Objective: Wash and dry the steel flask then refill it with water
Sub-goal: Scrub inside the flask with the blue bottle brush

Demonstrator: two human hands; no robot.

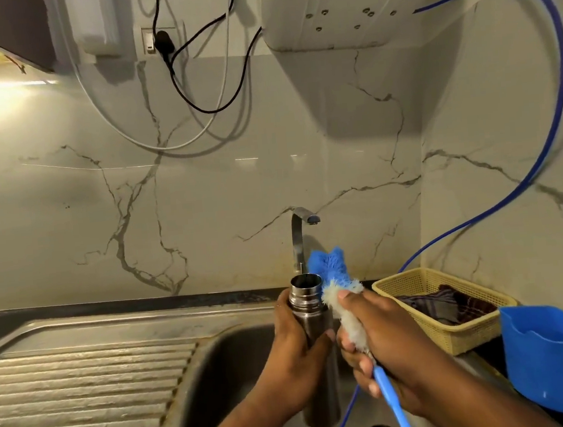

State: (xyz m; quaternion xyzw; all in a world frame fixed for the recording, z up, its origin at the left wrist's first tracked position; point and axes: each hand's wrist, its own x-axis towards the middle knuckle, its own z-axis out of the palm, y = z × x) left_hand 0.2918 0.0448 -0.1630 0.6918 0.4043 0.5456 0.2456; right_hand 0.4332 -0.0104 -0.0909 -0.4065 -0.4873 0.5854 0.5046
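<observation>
The steel flask (308,308) stands upright over the sink basin (218,362), uncapped, its open mouth facing up. My left hand (296,344) is wrapped around its middle. My right hand (376,338) grips a bottle brush (335,278) by its white bristles and blue handle. The brush's blue bristle tip rises just right of the flask mouth, outside it. The steel tap (300,235) stands behind the flask, with no water visibly running.
A ribbed steel drainboard (85,394) lies to the left. At the right stand a yellow basket (453,331) holding a dark cloth and a blue plastic jug (551,356). A blue hose (551,128) loops along the right wall. A white appliance (343,7) hangs overhead.
</observation>
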